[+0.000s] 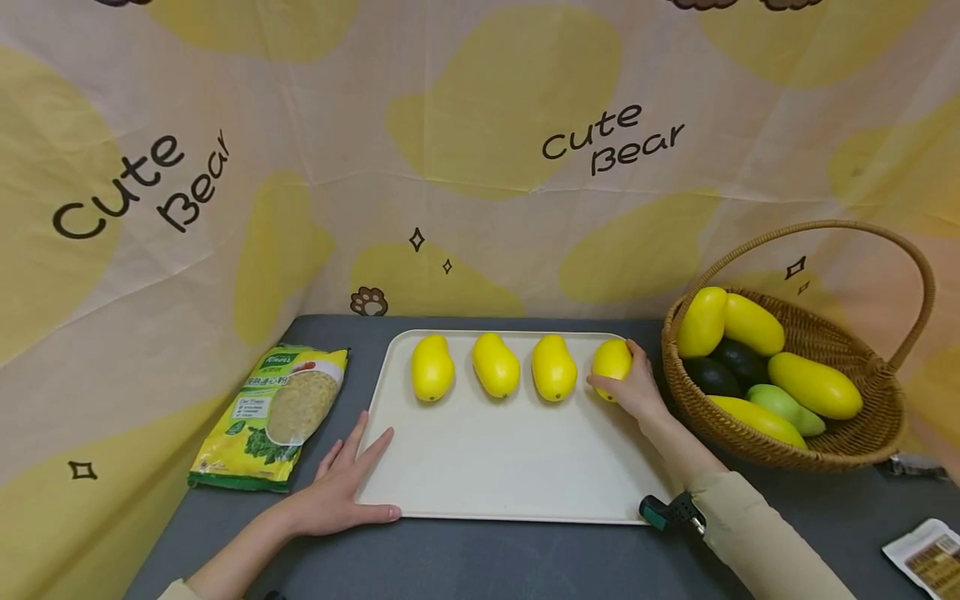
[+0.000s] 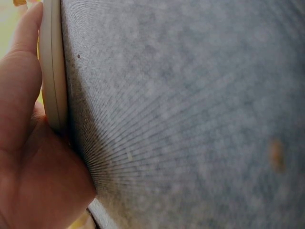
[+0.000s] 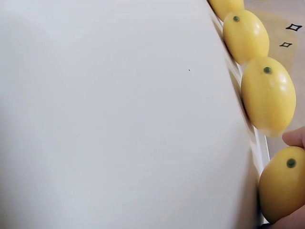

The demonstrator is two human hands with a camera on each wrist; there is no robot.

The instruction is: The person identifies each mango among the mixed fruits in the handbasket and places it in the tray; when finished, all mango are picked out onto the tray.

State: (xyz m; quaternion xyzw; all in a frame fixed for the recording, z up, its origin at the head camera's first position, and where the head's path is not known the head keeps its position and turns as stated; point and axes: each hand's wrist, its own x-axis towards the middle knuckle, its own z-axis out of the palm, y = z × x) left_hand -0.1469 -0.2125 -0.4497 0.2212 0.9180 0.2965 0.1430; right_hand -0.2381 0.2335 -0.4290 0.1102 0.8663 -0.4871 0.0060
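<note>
Four yellow mangoes line the back of a white tray. At the right end of the row, my right hand grips one mango, thumb on its near side and fingers round its far right side. The right wrist view also has this mango between finger and thumb. The other three, a left mango, a second and a third, stand apart from each other. My left hand rests spread at the tray's front left corner, its thumb along the front edge.
Right of the tray stands a wicker basket with a tall handle, holding several yellow mangoes, dark avocados and a green fruit. A yellow Knorr bag lies to the left. At the front right is a white packet. A printed cloth hangs behind.
</note>
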